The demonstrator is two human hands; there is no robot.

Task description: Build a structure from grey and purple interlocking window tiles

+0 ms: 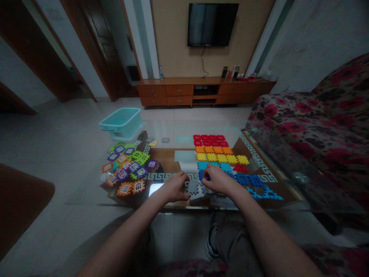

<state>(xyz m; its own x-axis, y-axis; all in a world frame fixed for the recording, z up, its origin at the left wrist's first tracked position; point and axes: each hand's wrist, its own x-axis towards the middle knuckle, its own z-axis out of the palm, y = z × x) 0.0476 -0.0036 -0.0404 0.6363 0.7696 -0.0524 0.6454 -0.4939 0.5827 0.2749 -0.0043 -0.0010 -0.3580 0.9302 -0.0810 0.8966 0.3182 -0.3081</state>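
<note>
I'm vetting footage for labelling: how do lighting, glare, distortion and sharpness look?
In the head view: dim overall; wide-angle distortion slants the television and wooden door; the glass tabletop shows pale patches, likely reflections; a blown-out white patch sits beside the left hand's wrist; the grey piece looks soft, its fine detail hard to read.

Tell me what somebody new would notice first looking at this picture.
Probably the bright rows of notched pieces on the right side of the glass table, red farthest, then orange, yellow and blues. Next, the mixed heap at the table's left, with a turquoise bin beyond it. Then the left hand close to a gray piece and the right hand by dark blue pieces, near the front edge.
</note>
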